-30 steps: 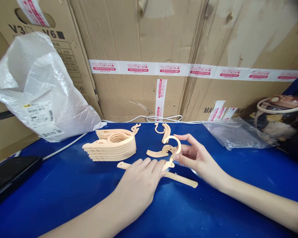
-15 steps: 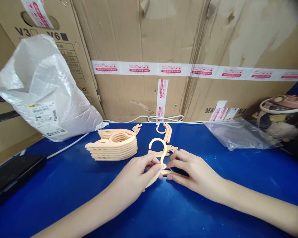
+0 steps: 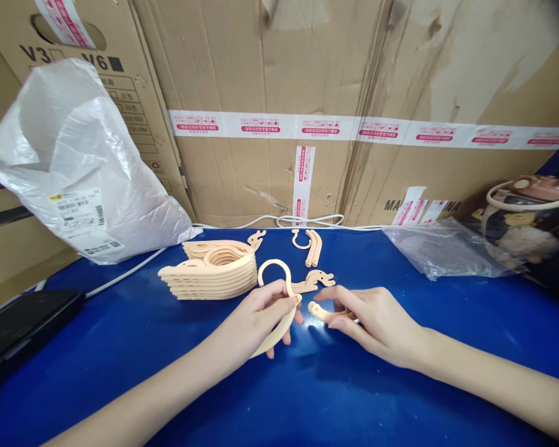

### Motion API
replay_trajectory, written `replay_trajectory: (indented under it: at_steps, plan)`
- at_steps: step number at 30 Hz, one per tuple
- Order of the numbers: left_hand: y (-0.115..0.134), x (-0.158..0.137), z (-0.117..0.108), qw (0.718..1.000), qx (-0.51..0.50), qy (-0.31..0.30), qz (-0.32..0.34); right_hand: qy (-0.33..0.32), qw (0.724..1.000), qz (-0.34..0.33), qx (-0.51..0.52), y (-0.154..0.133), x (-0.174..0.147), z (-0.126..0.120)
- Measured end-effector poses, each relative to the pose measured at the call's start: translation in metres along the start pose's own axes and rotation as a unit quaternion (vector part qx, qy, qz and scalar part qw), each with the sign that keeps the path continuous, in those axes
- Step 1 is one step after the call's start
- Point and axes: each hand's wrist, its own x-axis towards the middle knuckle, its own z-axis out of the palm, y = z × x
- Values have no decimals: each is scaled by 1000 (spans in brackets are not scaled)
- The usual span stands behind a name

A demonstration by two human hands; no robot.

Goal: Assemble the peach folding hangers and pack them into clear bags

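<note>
My left hand [image 3: 263, 316] pinches a cream plastic folding hanger part with a curved hook [image 3: 274, 261] standing above the fingers. One curved arm [image 3: 274, 338] slants down to the left from the hook's base, partly behind the hand. A short way to the right, my right hand [image 3: 384, 326] grips a separate cream hanger arm [image 3: 320, 313] between thumb and fingers, its holed end pointing at the hook's base. The two pieces are apart. Just behind the hands lies another loose hanger part [image 3: 313, 280] with a notched end.
Several folded hangers [image 3: 209, 282] form a stack at the left. Farther back lie a small hook and loose arms [image 3: 313, 248]. A white plastic mailer [image 3: 84, 167], black device [image 3: 28, 335], clear bag [image 3: 447, 248] and dark bag [image 3: 517, 217] surround the blue table [image 3: 279, 397]. Cardboard boxes [image 3: 261, 180] stand behind.
My hands have moved apart. The left hand with the hook piece shifted left and tilted it; the right hand now holds the hanger arm clear of it.
</note>
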Motion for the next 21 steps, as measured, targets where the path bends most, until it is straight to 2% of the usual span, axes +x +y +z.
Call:
replay_trajectory:
  at_steps: [5,12,21]
  plan:
    - [0,-2,0,1000,9,-7,-1,-7,999,-23,-29,1,1,0]
    - [-1,-2,-2,999,31,-11,-7,-23,998,-20,-48,2,-1,1]
    - [1,-4,-6,996,27,-86,-24,6,998,-40,-53,-3,1,-2]
